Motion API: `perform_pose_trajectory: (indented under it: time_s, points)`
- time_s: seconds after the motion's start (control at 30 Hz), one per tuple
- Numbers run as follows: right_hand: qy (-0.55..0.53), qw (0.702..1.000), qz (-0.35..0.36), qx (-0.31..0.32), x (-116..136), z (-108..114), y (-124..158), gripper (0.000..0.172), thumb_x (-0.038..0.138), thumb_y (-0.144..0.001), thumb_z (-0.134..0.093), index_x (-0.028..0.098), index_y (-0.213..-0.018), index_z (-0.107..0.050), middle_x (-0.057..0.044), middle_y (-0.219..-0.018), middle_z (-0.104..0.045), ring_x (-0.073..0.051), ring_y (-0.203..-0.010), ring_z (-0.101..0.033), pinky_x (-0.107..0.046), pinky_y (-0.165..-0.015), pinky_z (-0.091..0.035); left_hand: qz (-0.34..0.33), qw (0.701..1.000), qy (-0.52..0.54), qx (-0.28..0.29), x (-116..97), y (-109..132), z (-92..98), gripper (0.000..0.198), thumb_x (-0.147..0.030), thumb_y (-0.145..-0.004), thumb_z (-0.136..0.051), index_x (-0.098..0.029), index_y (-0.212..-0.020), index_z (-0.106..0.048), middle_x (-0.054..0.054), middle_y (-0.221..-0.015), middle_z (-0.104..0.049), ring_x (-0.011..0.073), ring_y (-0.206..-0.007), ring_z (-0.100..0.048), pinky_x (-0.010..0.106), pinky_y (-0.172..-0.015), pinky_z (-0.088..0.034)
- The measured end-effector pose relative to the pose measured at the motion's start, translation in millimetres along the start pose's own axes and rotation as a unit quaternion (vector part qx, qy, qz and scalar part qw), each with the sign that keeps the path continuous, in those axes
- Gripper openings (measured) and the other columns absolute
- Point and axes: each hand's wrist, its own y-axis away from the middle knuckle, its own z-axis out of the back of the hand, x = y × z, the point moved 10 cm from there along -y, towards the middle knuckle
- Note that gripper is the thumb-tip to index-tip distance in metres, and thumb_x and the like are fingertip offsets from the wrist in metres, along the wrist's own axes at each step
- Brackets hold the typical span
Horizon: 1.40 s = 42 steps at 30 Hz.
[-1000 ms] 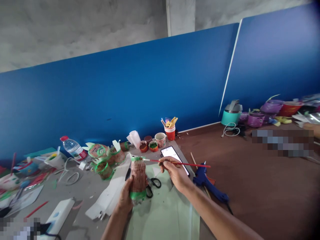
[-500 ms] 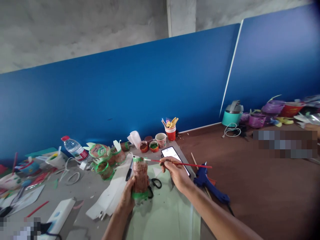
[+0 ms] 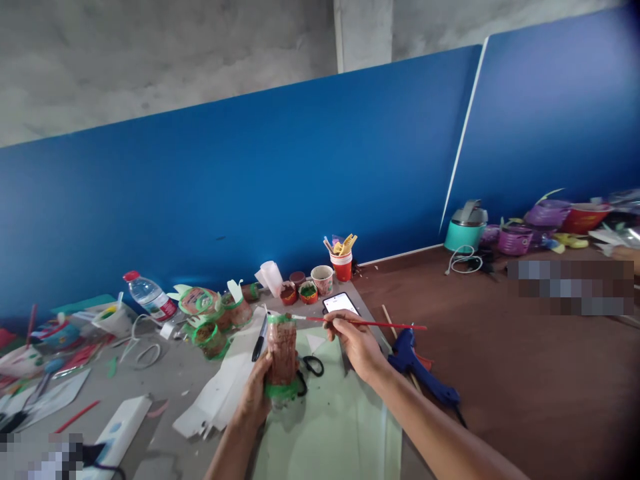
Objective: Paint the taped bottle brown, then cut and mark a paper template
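Observation:
My left hand [image 3: 255, 399] is wrapped round the lower part of a brown-painted bottle [image 3: 281, 353] with green bands at top and bottom, held upright over a pale green sheet [image 3: 335, 427]. My right hand [image 3: 353, 340] pinches a thin red-handled paintbrush [image 3: 365, 323], whose tip touches the bottle's top green band. Black-handled scissors [image 3: 310, 369] lie just behind the bottle, a black marker [image 3: 260, 339] to its left. A phone with a lit screen [image 3: 340, 303] lies beyond my right hand.
Small paint pots [image 3: 300, 293] and a red cup of sticks [image 3: 343, 261] stand by the blue partition. A blue glue gun [image 3: 420, 370] lies right of my arm. Green-banded craft pieces [image 3: 210, 313], a water bottle [image 3: 147, 296] and clutter fill the left. Baskets and a teal container [image 3: 465, 228] sit far right.
The brush and my right hand have shifted slightly right and up along the bottle's top band. The bottle stays in my left hand.

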Motion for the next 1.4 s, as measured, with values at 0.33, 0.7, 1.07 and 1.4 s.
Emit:
perform_pose_trajectory:
  time_s: [0.33,0.7,1.07,1.4]
  points:
    - [0.017,1.0,-0.008,0.02,0.5,-6.0,3.0,0.011,0.024,-0.072,-0.065,0.018,-0.077,-0.072,-0.003,-0.072,-0.067,-0.013,-0.056,-0.055,-0.028,-0.058,-0.041,0.022,0.997,0.063,0.046,1.0,-1.1,-6.4,0.026,-0.033,-0.075,-0.063,-0.011,-0.081,-0.075,0.012,-0.083,-0.076,0.0341,-0.098,-0.067,0.044,-0.092,-0.05]
    - [0.005,1.0,-0.005,0.005,0.6,-3.9,2.4,0.009,0.024,-0.072,-0.066,0.018,-0.076,-0.071,-0.002,-0.071,-0.067,-0.012,-0.055,-0.055,-0.028,-0.057,-0.041,0.031,0.996,0.014,0.08,3.6,1.0,-9.3,0.039,-0.047,-0.078,-0.061,-0.012,-0.091,-0.074,0.013,-0.09,-0.075,0.0343,-0.099,-0.066,0.044,-0.089,-0.05]
    - [-0.04,0.998,-0.029,0.029,-3.4,-10.0,5.4,0.012,0.028,-0.071,-0.069,0.019,-0.078,-0.072,-0.002,-0.07,-0.067,-0.013,-0.056,-0.055,-0.028,-0.056,-0.041,0.02,0.996,0.044,0.08,2.7,-3.5,-4.7,0.034,-0.041,-0.076,-0.067,-0.013,-0.093,-0.073,0.012,-0.09,-0.075,0.0332,-0.098,-0.067,0.043,-0.09,-0.05]
    - [-0.044,0.998,-0.023,0.029,-0.8,-10.4,4.6,0.013,0.03,-0.072,-0.07,0.019,-0.078,-0.072,-0.002,-0.068,-0.066,-0.012,-0.054,-0.055,-0.026,-0.054,-0.041,0.005,0.997,0.041,0.066,-1.5,-3.5,-5.0,0.031,-0.036,-0.072,-0.072,-0.012,-0.092,-0.073,0.01,-0.085,-0.076,0.0329,-0.094,-0.068,0.043,-0.087,-0.051]
